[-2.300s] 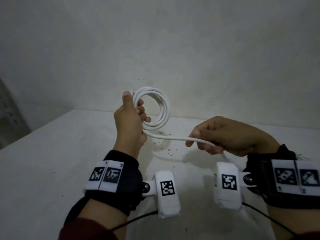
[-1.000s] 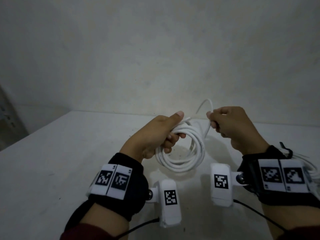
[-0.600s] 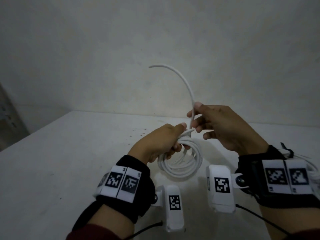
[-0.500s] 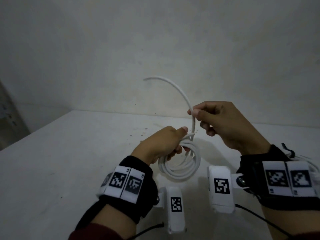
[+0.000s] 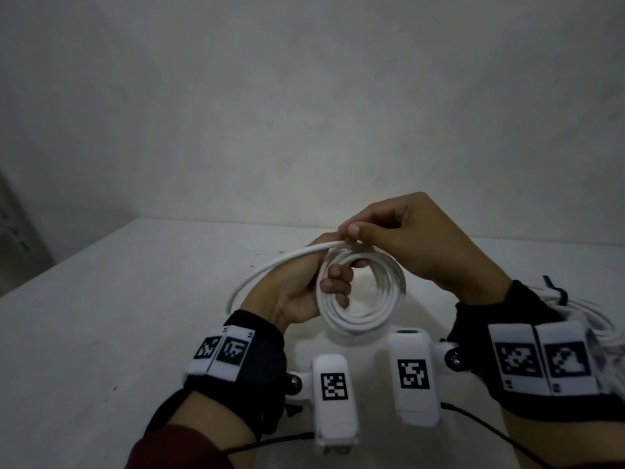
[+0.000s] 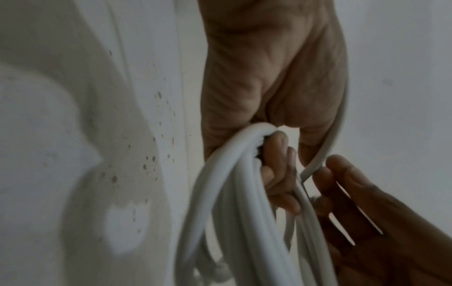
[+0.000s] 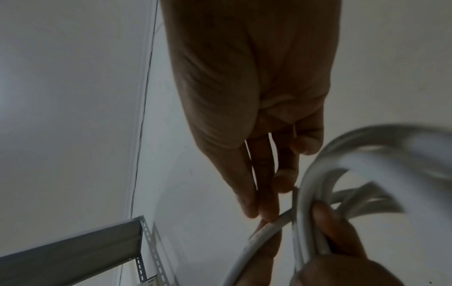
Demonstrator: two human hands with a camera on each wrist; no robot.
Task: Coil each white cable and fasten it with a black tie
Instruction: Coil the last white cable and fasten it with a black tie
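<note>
A white cable point(image 5: 363, 319) is wound into a coil of several loops, held above the white table point(image 5: 101, 333). My left hand point(image 5: 333, 282) grips the coil's left side, fingers curled through the loops; the left wrist view shows the bundle point(image 6: 234, 174) in that grip. My right hand point(image 5: 355, 231) pinches the cable's free end at the top of the coil. The loose tail point(image 5: 270, 269) runs out to the left over my left hand. In the right wrist view the right hand's fingertips point(image 7: 261, 212) press on the tail point(image 7: 266, 230) beside the coil point(image 7: 315, 183).
More white cable point(image 5: 595, 319) with a black tie point(image 5: 554, 289) lies on the table behind my right wrist. A grey wall stands close behind the table. A metal shelf rack point(image 7: 73, 249) stands off the table's left side.
The free tail, which arched upward half a second ago, now lies down to the left across the top of the coil. My right hand has come down onto the coil with it.
</note>
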